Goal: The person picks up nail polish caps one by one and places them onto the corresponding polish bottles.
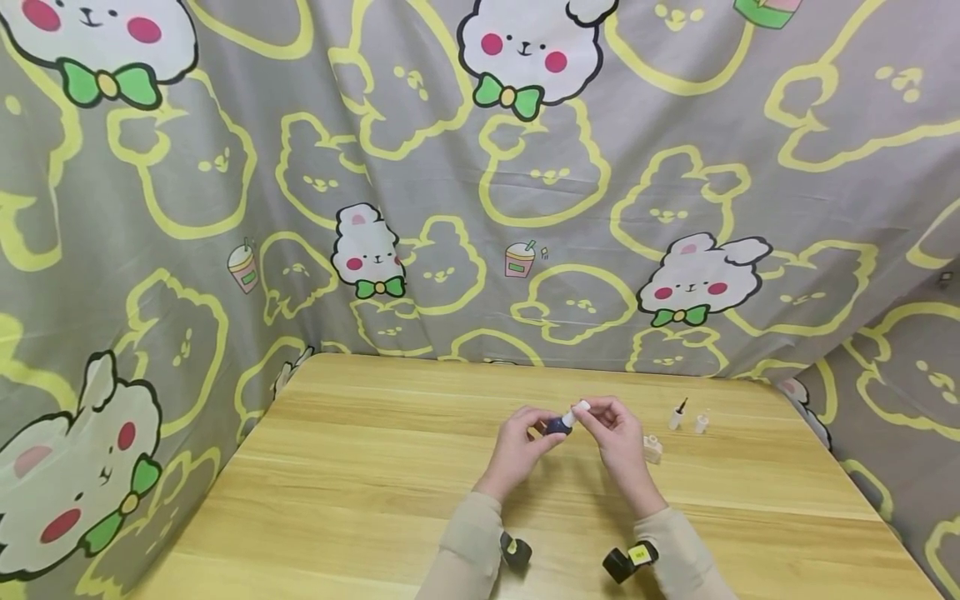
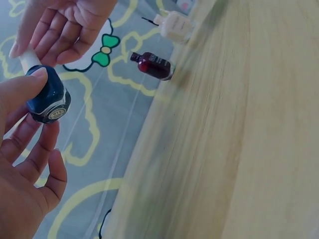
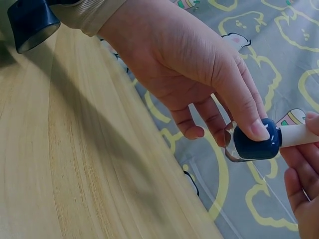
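Note:
Above the table, my left hand (image 1: 517, 446) holds a dark blue nail polish bottle (image 2: 49, 97) by its glass body, thumb on one side and fingers on the other. The bottle is tilted, its round base label facing the left wrist view. My right hand (image 1: 618, 437) pinches the white cap (image 3: 296, 135), which sits at the bottle's neck. Whether the cap is screwed tight I cannot tell. In the left wrist view, a dark red polish bottle (image 2: 155, 65) stands uncapped on the table beyond my hands, near a pale polish bottle (image 2: 175, 27).
Right of my right hand, a white cap with a dark brush pointing up (image 1: 678, 414) stands on the wooden table (image 1: 360, 467), beside another white cap (image 1: 701, 423). A patterned grey curtain (image 1: 442, 192) hangs behind the table and at its sides.

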A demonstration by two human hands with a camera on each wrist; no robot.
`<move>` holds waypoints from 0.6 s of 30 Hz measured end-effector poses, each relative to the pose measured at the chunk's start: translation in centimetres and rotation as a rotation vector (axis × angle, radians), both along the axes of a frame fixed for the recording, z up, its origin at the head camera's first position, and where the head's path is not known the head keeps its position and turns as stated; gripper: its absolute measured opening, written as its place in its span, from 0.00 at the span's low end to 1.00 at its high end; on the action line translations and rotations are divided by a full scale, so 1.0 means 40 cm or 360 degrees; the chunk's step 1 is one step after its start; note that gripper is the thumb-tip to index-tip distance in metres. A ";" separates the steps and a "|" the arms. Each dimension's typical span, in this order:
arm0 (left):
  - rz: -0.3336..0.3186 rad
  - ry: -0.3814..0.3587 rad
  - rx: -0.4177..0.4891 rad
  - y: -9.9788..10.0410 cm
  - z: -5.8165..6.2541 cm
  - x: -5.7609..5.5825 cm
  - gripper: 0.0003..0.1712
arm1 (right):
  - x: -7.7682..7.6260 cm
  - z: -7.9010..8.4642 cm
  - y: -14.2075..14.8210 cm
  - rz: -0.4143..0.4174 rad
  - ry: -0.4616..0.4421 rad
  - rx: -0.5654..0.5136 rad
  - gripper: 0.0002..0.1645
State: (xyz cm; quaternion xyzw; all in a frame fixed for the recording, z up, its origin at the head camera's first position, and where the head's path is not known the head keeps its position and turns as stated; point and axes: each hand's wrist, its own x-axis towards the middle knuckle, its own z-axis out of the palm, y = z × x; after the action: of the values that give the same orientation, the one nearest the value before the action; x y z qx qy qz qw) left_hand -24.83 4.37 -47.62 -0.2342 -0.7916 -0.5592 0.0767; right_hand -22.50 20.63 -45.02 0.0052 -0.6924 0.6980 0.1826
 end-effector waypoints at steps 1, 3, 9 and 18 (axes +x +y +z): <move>0.0002 0.0010 -0.0002 0.001 0.000 0.001 0.15 | 0.000 0.000 0.000 -0.0023 -0.0007 0.0002 0.16; 0.0007 0.0031 -0.0012 0.004 0.001 0.002 0.15 | 0.000 0.000 -0.001 -0.0066 -0.0017 0.0004 0.16; 0.0025 0.0071 -0.0027 0.007 0.002 0.010 0.15 | -0.004 -0.009 -0.001 -0.0148 -0.0038 0.0011 0.16; 0.0030 0.0112 -0.0026 0.013 0.000 0.008 0.15 | -0.009 -0.013 -0.002 -0.0225 -0.0018 0.0016 0.14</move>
State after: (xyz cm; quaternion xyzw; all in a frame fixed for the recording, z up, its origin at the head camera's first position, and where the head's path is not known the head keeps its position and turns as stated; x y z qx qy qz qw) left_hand -24.50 4.89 -47.60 -0.2469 -0.7951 -0.5434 0.1079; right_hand -22.88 20.57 -45.55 -0.0468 -0.6955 0.6800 0.2274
